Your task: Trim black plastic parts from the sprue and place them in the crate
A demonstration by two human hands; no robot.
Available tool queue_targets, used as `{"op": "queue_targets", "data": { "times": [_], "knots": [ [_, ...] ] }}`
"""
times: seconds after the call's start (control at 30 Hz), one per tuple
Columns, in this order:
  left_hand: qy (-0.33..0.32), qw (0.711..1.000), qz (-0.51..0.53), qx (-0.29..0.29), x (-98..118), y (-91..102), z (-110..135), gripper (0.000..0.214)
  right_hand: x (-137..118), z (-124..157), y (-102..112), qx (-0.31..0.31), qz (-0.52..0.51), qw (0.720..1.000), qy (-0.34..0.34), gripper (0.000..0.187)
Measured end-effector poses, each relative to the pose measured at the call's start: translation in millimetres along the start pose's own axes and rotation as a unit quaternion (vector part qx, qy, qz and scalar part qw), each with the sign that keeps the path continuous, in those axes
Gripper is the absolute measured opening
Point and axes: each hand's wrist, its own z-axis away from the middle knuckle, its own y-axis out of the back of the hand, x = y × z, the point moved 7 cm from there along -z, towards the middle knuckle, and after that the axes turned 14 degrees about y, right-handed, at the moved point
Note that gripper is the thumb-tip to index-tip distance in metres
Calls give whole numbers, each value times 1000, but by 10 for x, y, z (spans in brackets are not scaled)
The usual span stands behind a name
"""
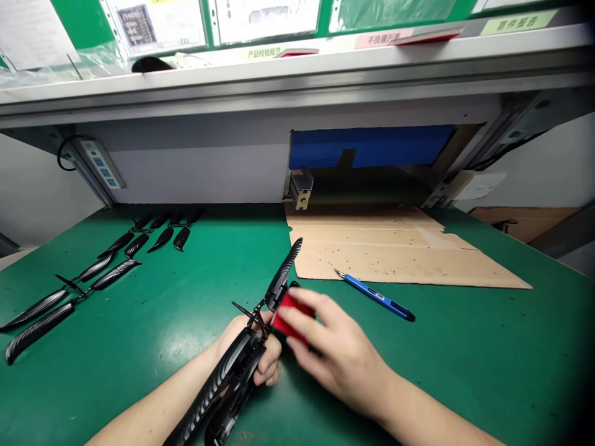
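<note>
My left hand (270,358) is closed around the middle of a black, glossy part with long striped blades, which looks like a folding propeller (211,385). It is held slantwise above the table, one blade pointing up and away, two longer ones running down toward me. A small red block (294,318) is pinched between the fingers of my right hand (341,347), close against the upper blade near the hub. Whether block and blade touch is hidden by my fingers. Part of my left hand is behind the propeller.
Several similar black propellers (97,269) lie at the left on the green table (195,285). A blue craft knife (376,296), blade tip showing, lies right of centre beside a flat cardboard sheet (372,248). A metal bracket (302,189) stands behind it, beneath a shelf (260,87).
</note>
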Motion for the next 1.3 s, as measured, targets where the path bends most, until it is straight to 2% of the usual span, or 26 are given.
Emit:
{"op": "queue_targets", "data": {
  "times": [0.07,0.17,0.3,0.33,0.43,0.53,0.63,0.73,0.8,0.9,1.0,1.13,1.27,1.3],
  "knots": [
    [0,1000,1,-2,1,0,3,65,-17,-16,6,0,-3,1000,20,38],
    [-2,1000,6,-2,6,-10,12,65,39,-19,73,27,13,999,-15,37],
    [-14,1000,18,-7,25,-39,32,54,-82,-38,19,-4,-19,997,70,40],
    [-16,1000,20,-7,32,-42,36,50,-86,-32,10,-4,-14,997,72,40],
    [-16,1000,21,-12,44,-46,44,44,-30,-7,2,14,2,999,45,39],
    [2,1000,12,-26,30,-55,38,57,72,13,22,25,15,999,31,35],
    [-8,1000,6,-25,45,-51,43,54,330,78,119,66,4,996,-64,28],
    [-36,999,-5,-32,83,-71,52,40,501,164,180,116,-78,978,-157,31],
    [-32,999,-15,-34,78,-81,42,45,444,150,167,115,-121,975,-146,34],
    [2,999,-29,-29,25,-75,6,66,272,83,80,66,-168,979,-98,38],
    [2,999,-31,-22,15,-57,-12,72,219,59,27,48,-204,972,-102,37],
    [-30,999,-24,-13,52,-52,-4,63,287,62,70,76,-296,944,-127,33],
    [-50,998,-17,-28,98,-69,18,50,291,60,54,40,-478,867,-133,37],
    [-57,998,-16,-35,112,-74,25,49,293,58,69,47,-493,858,-134,38]
  ]
}}
